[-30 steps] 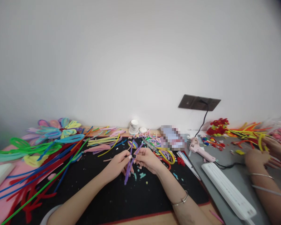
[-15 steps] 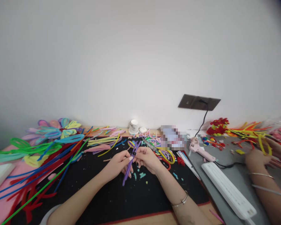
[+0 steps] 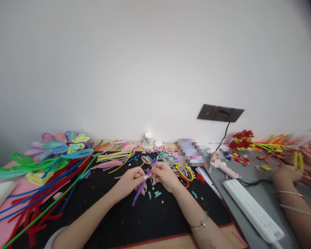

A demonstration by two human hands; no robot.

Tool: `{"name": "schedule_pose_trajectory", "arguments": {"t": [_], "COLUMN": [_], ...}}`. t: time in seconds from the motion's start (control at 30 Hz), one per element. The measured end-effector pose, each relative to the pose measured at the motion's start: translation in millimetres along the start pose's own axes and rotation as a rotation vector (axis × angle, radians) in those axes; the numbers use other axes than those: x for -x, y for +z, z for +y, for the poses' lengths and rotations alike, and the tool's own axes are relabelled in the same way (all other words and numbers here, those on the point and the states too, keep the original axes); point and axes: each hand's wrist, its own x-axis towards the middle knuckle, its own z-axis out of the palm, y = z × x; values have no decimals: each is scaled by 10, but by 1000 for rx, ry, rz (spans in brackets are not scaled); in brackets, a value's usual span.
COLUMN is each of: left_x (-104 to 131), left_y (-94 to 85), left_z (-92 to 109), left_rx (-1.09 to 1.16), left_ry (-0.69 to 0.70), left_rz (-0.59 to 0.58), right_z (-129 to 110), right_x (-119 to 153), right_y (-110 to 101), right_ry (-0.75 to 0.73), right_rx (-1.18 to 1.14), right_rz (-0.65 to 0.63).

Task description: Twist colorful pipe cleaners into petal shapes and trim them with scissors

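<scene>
Several purple pipe cleaners [image 3: 138, 196] are held slantwise over the black mat [image 3: 129, 224]. My left hand [image 3: 132, 180] pinches them at the middle, thumb on top, with the lower ends sticking out below the fingers. Just above, my right hand [image 3: 161, 175] is closed on the same purple stems near their crossing; its fingertips cover part of them. The upper ends fan out above my fingers. Small teal clippings [image 3: 157, 194] lie on the mat close to my right hand.
At left are multicoloured pipe cleaners [image 3: 49, 186] and a pastel flower [image 3: 64, 141]. Scissors [image 3: 163, 159] lie behind my hands. To the right are a pink glue gun [image 3: 223, 166], a white power strip [image 3: 252, 210] and another person's hands [image 3: 287, 173] holding a yellow loop.
The purple stems have turned a little, their lower ends swinging left. My right fingers have shifted slightly on them. The other person's yellow loop has turned.
</scene>
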Motion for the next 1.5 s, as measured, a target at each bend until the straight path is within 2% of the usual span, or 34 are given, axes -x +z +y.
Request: {"name": "schedule_pose_trajectory", "arguments": {"t": [0.33,0.63,0.87,1.0,1.23,1.5], "left_x": [1,15,-15,-18,-6,-19], "left_y": [-9,-13,-49,-52,-27,-29], "left_z": [31,56,13,-11,12,-52], "left_rx": [-109,-189,-279,-284,-279,-196], "left_ry": [-74,-25,75,35,43,23], "left_rz": [18,-17,-24,-49,-60,-106], "right_z": [37,46,2,22,64,19], "right_x": [-11,-4,34,29,13,16], "right_y": [4,10,42,55,62,67], "right_ry": [-3,-11,-8,-18,-55,-178], "right_rx": [45,107,58,52,74,132], "right_rz": [-6,-62,-100,-98,-63,-66]}}
